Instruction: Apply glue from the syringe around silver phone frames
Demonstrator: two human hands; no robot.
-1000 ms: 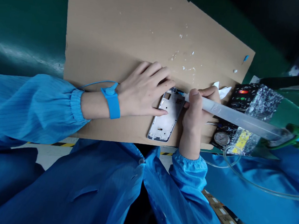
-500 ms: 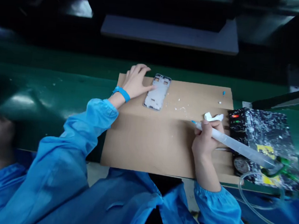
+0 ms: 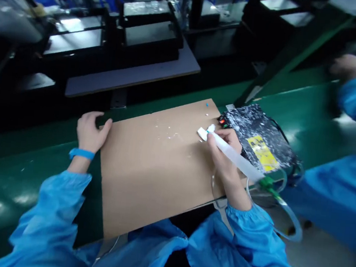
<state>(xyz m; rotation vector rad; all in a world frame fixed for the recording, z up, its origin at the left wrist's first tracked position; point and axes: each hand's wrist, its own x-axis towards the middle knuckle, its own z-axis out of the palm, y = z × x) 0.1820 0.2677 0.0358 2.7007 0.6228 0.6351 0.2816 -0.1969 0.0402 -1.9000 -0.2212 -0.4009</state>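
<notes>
The glue syringe (image 3: 238,160) is being gripped by the right hand (image 3: 225,150); the cardboard (image 3: 149,168) corner is being touched by the loosely curled left hand (image 3: 90,132). Gluing seems paused.

Factory assembly line, green conveyor belt (image 3: 10,176), blue smocks (image 3: 345,191)

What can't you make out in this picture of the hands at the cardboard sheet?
- Left hand: head view, curled fingers hide whether it grips anything at the cardboard sheet corner.
- Syringe in right hand: head view, too small to tell whether its tip touches the white tissue.
- Co-worker's hand: head view, motion blur.
- Yellow label on the speckled box: head view, print too small.
</notes>
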